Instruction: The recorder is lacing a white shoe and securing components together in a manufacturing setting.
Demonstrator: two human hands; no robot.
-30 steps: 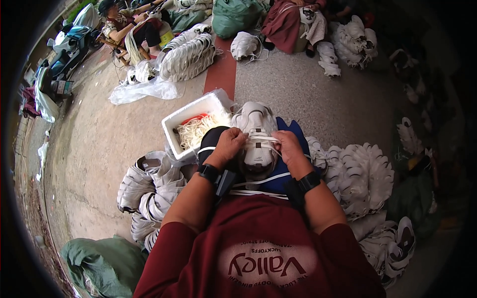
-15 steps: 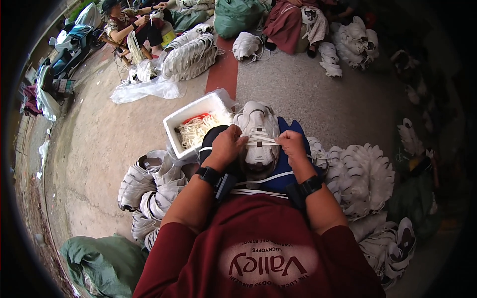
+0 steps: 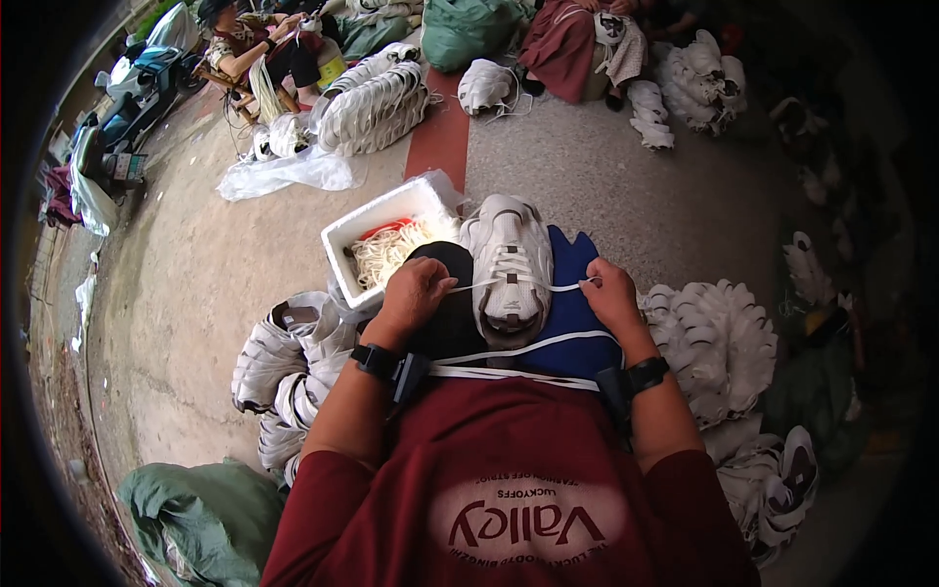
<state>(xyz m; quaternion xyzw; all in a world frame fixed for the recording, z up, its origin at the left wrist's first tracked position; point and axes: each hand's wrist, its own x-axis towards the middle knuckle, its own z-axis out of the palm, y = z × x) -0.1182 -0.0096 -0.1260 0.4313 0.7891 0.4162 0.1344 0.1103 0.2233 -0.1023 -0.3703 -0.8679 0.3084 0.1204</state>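
A white sneaker upper (image 3: 513,259) lies on my lap, between a black patch and a blue cloth (image 3: 572,318). A white shoelace (image 3: 562,289) runs across it and out to both sides. My left hand (image 3: 419,292) pinches the lace at the left of the shoe. At the right, my right hand (image 3: 610,293) pinches the other stretch, fingers pressed together. The lace is drawn fairly straight between the hands. Further white cord (image 3: 538,344) curves over my lap below the shoe.
A white foam box (image 3: 337,245) with a tangle of cream laces stands just beyond my left hand. Shoe uppers are heaped at left (image 3: 293,362) and right (image 3: 719,342). Green sacks (image 3: 201,523) lie lower left. Other people sit at the far side among more shoe bundles (image 3: 377,108).
Both hands have moved apart, outward from the shoe and slightly down on the left, pulling the lace out to the sides. The lace loops over the shoe look tighter.
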